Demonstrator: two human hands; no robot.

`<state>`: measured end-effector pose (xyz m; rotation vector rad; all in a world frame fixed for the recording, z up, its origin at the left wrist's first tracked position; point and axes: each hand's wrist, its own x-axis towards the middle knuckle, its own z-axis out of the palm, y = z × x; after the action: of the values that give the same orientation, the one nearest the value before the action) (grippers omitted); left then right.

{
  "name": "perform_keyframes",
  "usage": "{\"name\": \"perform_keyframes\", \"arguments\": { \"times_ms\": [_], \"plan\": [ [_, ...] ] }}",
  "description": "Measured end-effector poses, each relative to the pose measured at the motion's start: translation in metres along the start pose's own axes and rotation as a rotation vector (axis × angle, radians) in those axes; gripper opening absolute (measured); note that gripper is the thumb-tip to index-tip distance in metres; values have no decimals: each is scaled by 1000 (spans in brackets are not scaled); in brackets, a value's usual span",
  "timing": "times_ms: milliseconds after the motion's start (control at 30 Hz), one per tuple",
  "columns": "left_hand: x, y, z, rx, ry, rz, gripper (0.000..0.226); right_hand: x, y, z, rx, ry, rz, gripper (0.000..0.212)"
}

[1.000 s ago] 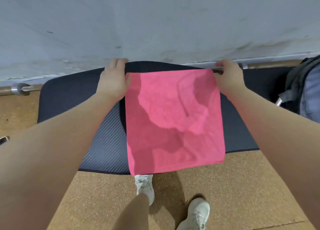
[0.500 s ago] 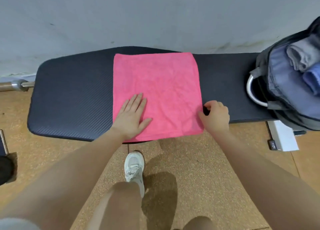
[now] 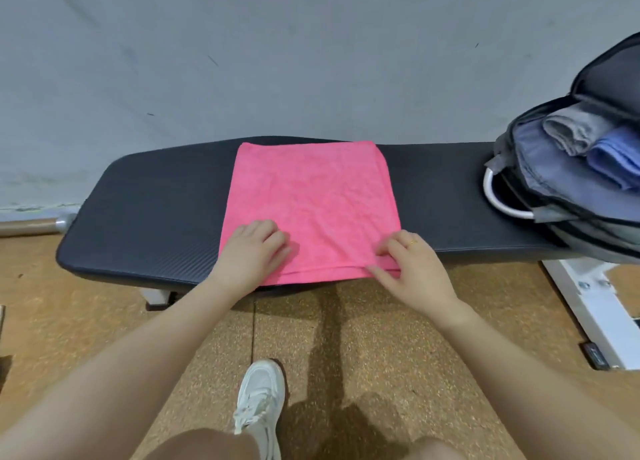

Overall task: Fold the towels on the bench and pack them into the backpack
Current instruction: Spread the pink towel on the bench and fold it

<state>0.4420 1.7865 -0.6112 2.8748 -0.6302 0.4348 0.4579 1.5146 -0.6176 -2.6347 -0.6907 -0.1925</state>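
On the black padded bench (image 3: 145, 200), I see the flat pink square towel (image 3: 311, 203); my left hand (image 3: 251, 252) and right hand (image 3: 412, 269) pinch its near corners. At the bench's right end, the open grey backpack (image 3: 554, 182) holds a folded grey towel (image 3: 571, 130) and a folded blue towel (image 3: 616, 158).

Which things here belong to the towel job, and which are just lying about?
Job:
pink towel
bench
backpack
grey towel and blue towel, in the backpack
left hand
right hand

Lying about:
white handle
white bench frame
metal bar

Backpack (image 3: 568, 182) beside bare bench (image 3: 145, 196)
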Motion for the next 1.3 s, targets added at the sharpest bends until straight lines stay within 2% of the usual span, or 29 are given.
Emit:
{"name": "perform_keyframes", "arguments": {
  "times_ms": [100, 200, 267, 367, 433, 500, 567, 633, 700, 767, 900, 1000, 1100, 1200, 1300],
  "plan": [
    [-21, 4, 1, 37, -42, 66, 19, -5, 4, -5, -72, -71, -56, 28],
    [-31, 0, -2, 120, -71, 17, 30, -2, 5, -10, -100, -71, -87, 19],
    [-34, -3, -5, 151, -85, 13, 35, -3, 5, -13, -62, -73, -52, 20],
    [-34, -1, -9, 226, -115, 92, 21, -3, 4, -14, -20, -82, -3, 22],
    [-32, 2, -10, 291, -192, 132, 46, 0, 1, -15, -13, -97, 33, 21],
    [-28, 1, -14, 308, -193, 137, 56, 6, -1, -19, -4, -123, 66, 21],
    [-24, -2, -19, 306, -134, 150, 43, 11, -3, -27, -9, -79, 69, 20],
    [-22, -2, -28, 309, -40, 144, 20, 9, -4, -35, -6, 51, 40, 15],
    [-22, -2, -34, 305, 25, 154, 26, 2, -4, -39, -32, 133, -11, 9],
    [-27, 0, -33, 332, -2, 188, 29, -8, 0, -36, -69, 118, -42, 7],
    [-43, 1, -20, 240, -171, 170, 37, -20, 9, -19, -117, -66, -45, 13],
    [-48, -1, -19, 170, -206, 135, 26, -20, 6, -14, -197, -134, -72, 25],
    [-53, -6, -23, 262, -209, 116, 48, -18, 1, -10, -315, -204, -51, 47],
    [-58, -12, -21, 259, -138, 53, 56, -12, -6, -1, -353, -133, -3, 44],
    [-62, -14, -18, 172, -112, 11, 50, -9, -7, 4, -373, -41, -8, 39]
  ]
}}
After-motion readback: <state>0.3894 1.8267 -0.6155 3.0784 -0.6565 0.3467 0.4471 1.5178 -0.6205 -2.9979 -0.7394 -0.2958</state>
